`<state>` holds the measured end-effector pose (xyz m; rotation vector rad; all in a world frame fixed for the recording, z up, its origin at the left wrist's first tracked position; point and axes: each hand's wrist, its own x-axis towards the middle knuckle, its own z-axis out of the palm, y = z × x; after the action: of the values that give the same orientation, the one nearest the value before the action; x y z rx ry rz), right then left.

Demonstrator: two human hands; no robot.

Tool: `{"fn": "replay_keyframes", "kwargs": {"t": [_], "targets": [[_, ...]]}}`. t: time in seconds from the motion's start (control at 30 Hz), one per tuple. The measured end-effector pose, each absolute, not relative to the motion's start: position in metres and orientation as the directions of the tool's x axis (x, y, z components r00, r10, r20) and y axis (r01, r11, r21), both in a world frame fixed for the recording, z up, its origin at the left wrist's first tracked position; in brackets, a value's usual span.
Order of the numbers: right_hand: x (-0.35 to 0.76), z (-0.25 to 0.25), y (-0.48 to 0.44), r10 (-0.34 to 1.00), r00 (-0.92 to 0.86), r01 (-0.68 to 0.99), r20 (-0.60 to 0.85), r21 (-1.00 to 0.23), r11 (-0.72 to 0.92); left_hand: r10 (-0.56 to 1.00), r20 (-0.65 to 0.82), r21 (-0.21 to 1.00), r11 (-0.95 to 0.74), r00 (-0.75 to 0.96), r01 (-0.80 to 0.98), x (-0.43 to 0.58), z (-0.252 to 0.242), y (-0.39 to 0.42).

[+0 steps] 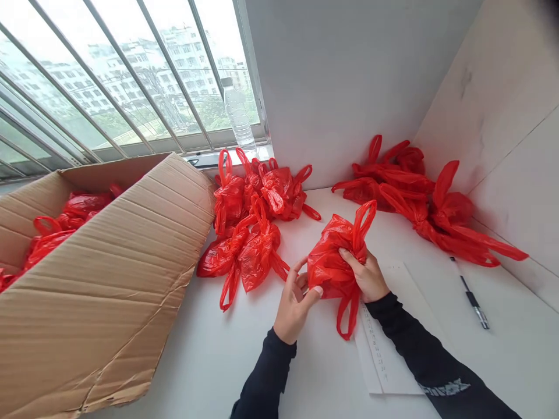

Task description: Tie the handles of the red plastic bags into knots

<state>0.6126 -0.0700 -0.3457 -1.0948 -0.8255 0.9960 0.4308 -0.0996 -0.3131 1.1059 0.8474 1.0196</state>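
A knotted red plastic bag (332, 250) is held up between my two hands above the white table (323, 372). My right hand (367, 273) grips it near the knot, with the thumb across the front. My left hand (297, 304) holds the lower left side, its thumb at the bottom edge and its other fingers partly behind the plastic. One handle loop stands up at the top and another hangs below. What is inside the bag cannot be made out. Under the right hand lies a sheet of paper (393, 355) with writing along its left part.
A cardboard box (126, 279) holding red bags stands at the left. Several knotted red bags (257, 250) lie beside it, and more red bags (410, 192) lie by the right wall. A pen (475, 302) lies right of the paper. A clear bottle (239, 116) stands on the windowsill.
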Motion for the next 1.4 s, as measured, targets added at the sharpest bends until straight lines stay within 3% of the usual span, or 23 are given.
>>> {"fn": "replay_keyframes", "kwargs": {"t": [0.1, 0.2, 0.33, 0.47, 0.63, 0.73, 0.87, 0.97, 1.07, 1.17, 1.27, 1.4], "targets": [[0.611, -0.348, -0.072, 0.953, 0.300, -0.212, 0.051, -0.970, 0.118, 0.960, -0.052, 0.983, 0.097, 0.274, -0.154, 0.421, -0.302, -0.115], [0.599, -0.341, -0.067, 0.966, 0.254, -0.235, 0.042, -0.966, 0.103, 0.987, -0.013, 1.000, 0.010, 0.161, 0.021, 0.412, -0.290, -0.123], [0.568, -0.319, -0.038, 0.985, 0.127, -0.091, 0.117, -0.988, 0.129, 0.981, 0.184, 0.937, -0.155, -0.067, 0.313, 0.392, -0.284, -0.120], [0.541, -0.310, -0.002, 0.987, 0.132, 0.089, 0.090, -0.993, 0.078, 0.909, 0.395, 0.792, -0.264, -0.133, 0.550, 0.362, -0.289, -0.107], [0.535, -0.322, 0.003, 0.984, 0.165, 0.249, 0.073, -0.968, 0.030, 0.802, 0.597, 0.463, -0.334, -0.010, 0.821, 0.329, -0.301, -0.084], [0.540, -0.323, -0.007, 0.986, 0.129, 0.319, 0.106, -0.946, 0.060, 0.806, 0.576, 0.280, -0.349, 0.134, 0.894, 0.321, -0.309, -0.067], [0.545, -0.318, -0.014, 0.988, 0.087, 0.379, 0.129, -0.921, 0.087, 0.888, 0.402, 0.124, -0.292, 0.221, 0.948, 0.322, -0.325, -0.046], [0.547, -0.316, -0.017, 0.987, 0.079, 0.408, 0.137, -0.908, 0.094, 0.922, 0.353, 0.120, -0.215, 0.161, 0.969, 0.331, -0.332, -0.041], [0.548, -0.317, -0.018, 0.988, 0.078, 0.429, 0.137, -0.899, 0.091, 0.884, 0.459, 0.151, -0.180, 0.093, 0.972, 0.347, -0.329, -0.049], [0.549, -0.321, -0.017, 0.988, 0.074, 0.435, 0.134, -0.896, 0.089, 0.813, 0.538, 0.130, -0.340, 0.222, 0.931, 0.366, -0.324, -0.062], [0.551, -0.325, -0.014, 0.988, 0.069, 0.429, 0.137, -0.898, 0.095, 0.781, 0.485, 0.077, -0.486, 0.393, 0.871, 0.381, -0.329, -0.068], [0.551, -0.328, -0.010, 0.986, 0.061, 0.421, 0.153, -0.900, 0.114, 0.838, 0.403, 0.058, -0.426, 0.369, 0.903, 0.393, -0.345, -0.058]]}}
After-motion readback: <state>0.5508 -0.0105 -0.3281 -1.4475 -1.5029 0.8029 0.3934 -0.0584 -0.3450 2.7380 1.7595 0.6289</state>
